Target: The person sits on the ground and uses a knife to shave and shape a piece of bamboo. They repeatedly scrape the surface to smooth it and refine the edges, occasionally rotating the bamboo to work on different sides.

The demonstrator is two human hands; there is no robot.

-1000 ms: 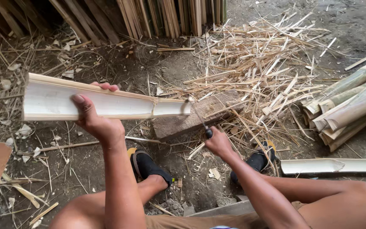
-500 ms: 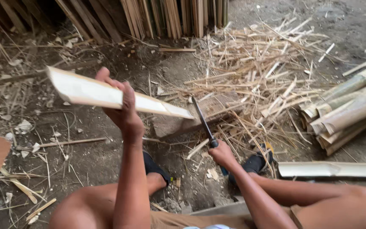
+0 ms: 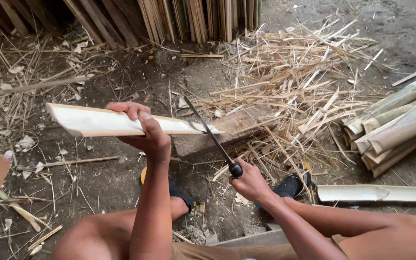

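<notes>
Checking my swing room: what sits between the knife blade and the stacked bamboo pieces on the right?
In the head view, a loose heap of straw-coloured splinters covers the ground between the blade and the stacked bamboo pieces; a flat wooden block lies under its near edge.

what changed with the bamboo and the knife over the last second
The left hand turned the pale split bamboo slat from flat face to edge-on. The right hand raised the dark-handled knife, whose blade now meets the slat's tip. The wooden block stayed put.

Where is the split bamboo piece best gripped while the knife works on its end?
Around its middle, coming from the near side, as the left hand does: the bamboo piece lies level and long, and that keeps fingers clear of the knife in the right hand.
</notes>
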